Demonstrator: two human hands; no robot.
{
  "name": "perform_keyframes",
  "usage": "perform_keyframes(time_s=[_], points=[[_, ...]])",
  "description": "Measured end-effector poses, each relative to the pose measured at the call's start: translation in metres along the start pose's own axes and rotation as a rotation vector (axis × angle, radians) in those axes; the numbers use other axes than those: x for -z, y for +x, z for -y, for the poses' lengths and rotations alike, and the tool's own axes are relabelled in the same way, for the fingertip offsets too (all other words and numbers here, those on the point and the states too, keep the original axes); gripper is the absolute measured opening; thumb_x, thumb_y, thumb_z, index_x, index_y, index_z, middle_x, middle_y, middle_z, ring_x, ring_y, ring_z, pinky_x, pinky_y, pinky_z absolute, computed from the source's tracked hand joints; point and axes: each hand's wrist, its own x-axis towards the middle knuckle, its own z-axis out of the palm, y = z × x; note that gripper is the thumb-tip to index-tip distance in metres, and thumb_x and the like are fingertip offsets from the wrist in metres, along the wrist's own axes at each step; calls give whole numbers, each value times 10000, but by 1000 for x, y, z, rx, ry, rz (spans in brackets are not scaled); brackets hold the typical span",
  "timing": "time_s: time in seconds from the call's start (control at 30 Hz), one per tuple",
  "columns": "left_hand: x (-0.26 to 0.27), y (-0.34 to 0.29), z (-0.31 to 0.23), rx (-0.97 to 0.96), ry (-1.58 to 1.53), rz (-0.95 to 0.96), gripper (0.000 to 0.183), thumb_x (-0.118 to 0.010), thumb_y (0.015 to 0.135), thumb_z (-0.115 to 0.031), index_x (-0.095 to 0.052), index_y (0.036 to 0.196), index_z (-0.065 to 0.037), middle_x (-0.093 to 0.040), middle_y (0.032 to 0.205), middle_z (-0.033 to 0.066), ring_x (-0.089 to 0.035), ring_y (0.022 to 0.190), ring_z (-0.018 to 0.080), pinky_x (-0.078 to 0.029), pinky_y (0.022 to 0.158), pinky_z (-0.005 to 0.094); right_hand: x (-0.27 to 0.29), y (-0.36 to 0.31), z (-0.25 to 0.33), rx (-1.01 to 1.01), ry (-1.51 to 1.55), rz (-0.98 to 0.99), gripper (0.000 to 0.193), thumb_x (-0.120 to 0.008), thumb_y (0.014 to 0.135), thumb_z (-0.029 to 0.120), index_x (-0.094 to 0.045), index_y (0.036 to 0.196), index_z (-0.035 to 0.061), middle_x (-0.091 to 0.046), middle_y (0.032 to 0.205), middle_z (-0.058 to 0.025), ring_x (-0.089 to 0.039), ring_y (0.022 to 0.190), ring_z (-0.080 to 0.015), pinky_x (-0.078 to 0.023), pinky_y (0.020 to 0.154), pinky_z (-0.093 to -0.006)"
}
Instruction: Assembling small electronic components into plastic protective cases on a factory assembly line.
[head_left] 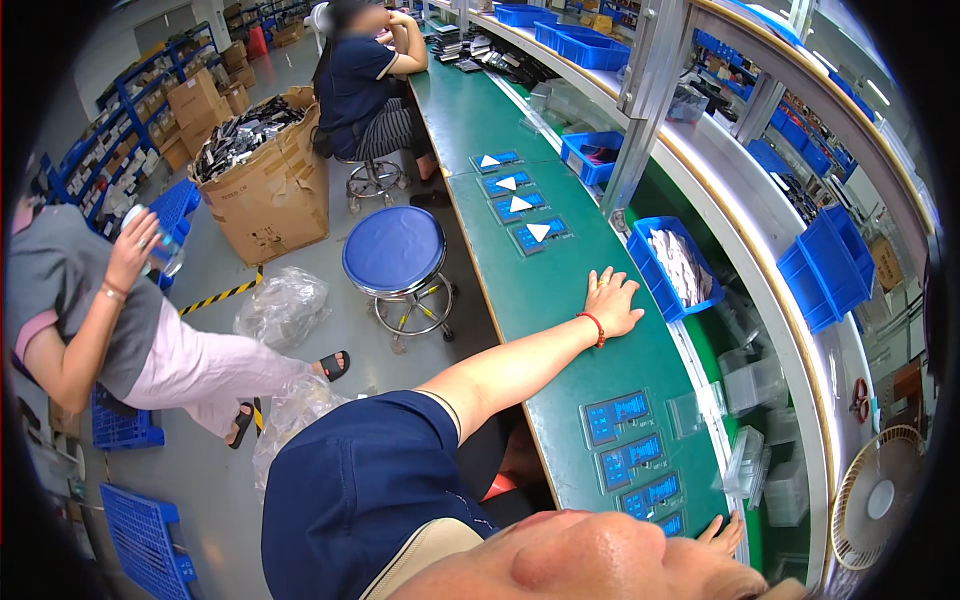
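My left arm, with a red bracelet on the wrist, stretches across the green bench top point(560, 370). My left hand point(612, 303) rests palm down on it, fingers spread and holding nothing. Beyond it lies a row of flat blue rectangular panels point(528, 240), each with a white triangular piece point(539, 233) on top. Another row of blue panels point(628, 458), without triangles, lies nearer. Beside the nearest of these is my right hand point(722, 535), partly hidden, with its visible fingers apart. A blue bin point(640, 240) of whitish flat pieces point(680, 268) stands close to my left hand.
Clear plastic cases point(745, 462) lie along the bench edge, below a shelf with blue bins point(828, 268) and a fan point(878, 500). A blue stool point(395, 250), a large filled carton point(265, 190), a seated person point(355, 95) and a walking person point(95, 290) are to the left.
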Motion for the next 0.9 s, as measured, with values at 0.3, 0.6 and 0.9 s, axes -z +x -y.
perform_keyframes(time_s=[0.3, 0.6, 0.9], points=[[-3, 1, 2, -31, 76, -9, 515, -659, 810, -392, -555, 1246, -139, -417, 1393, 165, -264, 1369, 364, -124, 1123, 563, -10, -3, -7, 1, -1, -56, 461, -482, 945, 355, -473, 1341, 117, -417, 1409, -193, -352, 1305, -396, -245, 1065, -529], [-7, 8, 13, -48, 103, -59, 507, -660, 808, -404, -564, 1239, -155, -444, 1386, 132, -285, 1362, 342, -132, 1120, 548, -10, -2, 6, -19, 51, -88, 450, -530, 918, 318, -499, 1318, 113, -429, 1398, -177, -332, 1326, -372, -204, 1087, -526], [-1, 44, 11, -155, -136, -502, 295, -724, 771, -240, -653, 1024, -104, -613, 1001, 98, -548, 1004, 296, -410, 913, 399, -9, -3, 8, -39, 77, -114, 457, -545, 911, 313, -498, 1322, 118, -415, 1408, -181, -319, 1336, -380, -194, 1091, -546]])
